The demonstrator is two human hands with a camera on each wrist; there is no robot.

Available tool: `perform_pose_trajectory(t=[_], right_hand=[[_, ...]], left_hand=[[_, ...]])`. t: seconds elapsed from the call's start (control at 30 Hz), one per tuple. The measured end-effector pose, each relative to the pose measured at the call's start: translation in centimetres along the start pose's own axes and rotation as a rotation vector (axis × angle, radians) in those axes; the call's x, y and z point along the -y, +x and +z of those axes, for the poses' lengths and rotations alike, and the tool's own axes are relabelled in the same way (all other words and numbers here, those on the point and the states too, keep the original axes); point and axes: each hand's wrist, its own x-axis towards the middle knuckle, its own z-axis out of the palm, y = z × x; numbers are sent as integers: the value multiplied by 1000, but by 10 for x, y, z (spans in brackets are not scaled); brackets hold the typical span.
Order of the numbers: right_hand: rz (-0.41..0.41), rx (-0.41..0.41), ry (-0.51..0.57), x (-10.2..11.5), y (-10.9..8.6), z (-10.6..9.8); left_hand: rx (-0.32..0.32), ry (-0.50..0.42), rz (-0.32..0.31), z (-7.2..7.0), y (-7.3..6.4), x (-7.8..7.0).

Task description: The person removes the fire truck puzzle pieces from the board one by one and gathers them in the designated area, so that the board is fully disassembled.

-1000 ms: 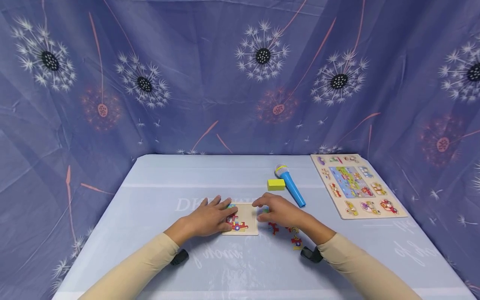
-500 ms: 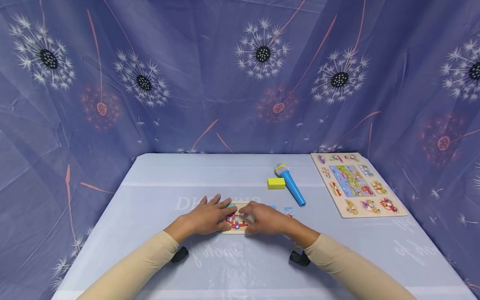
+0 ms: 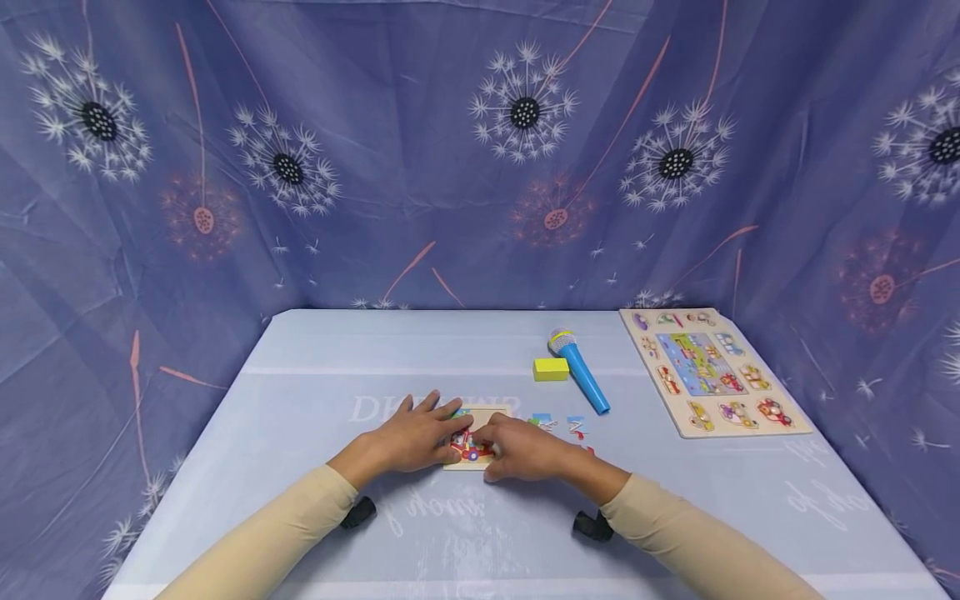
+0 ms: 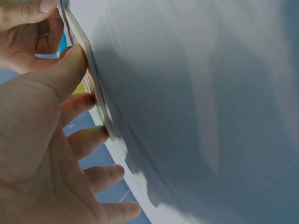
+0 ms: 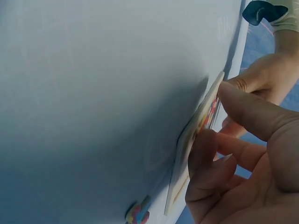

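Work at the middle of a smooth, pale blue table covering (image 3: 300,367). A shallow, rectangular tray of light, unpainted wood (image 3: 492,411) lies flat between the two hands, raised border showing along its far and near sides.

Left hand (image 3: 416,435): fingers spread over the tray's left part, thumb along the near border; in the left wrist view, thumb and two fingertips touch the rim. Appears to be steadying.

Right hand (image 3: 528,450): fingers bent over the tray's right part, thumb touching wood. No piece shows between the fingertips; whether they pinch one cannot be told.

Step in hand, as judged: fitting pieces. A red vehicle picture with a blue-centred wheel (image 3: 470,455) is partly built on the left. The next move probably calls for lining up interlocking edges and pressing level, tray held firm.

Materials: thin, flat, glossy-printed jigsaw pieces in blue, green and red (image 3: 576,427) lie apart, right of the tray. Beyond: a hard-edged yellow block (image 3: 551,370), just beside a smooth blue toy microphone with a grey, rounded head (image 3: 587,379). Far right, a large wooden peg-puzzle board (image 3: 652,358).
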Motion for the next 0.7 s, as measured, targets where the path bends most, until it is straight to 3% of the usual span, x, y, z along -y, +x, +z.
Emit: perform_pose_trajectory(t=[0.4,0.7], right_hand=[[14,-48,-1,3,5,4],[37,-40,-14,2,5,1]], left_hand=[[-2,5,1,0,-1,-1],[-5,-9,-10,0,0,-2]])
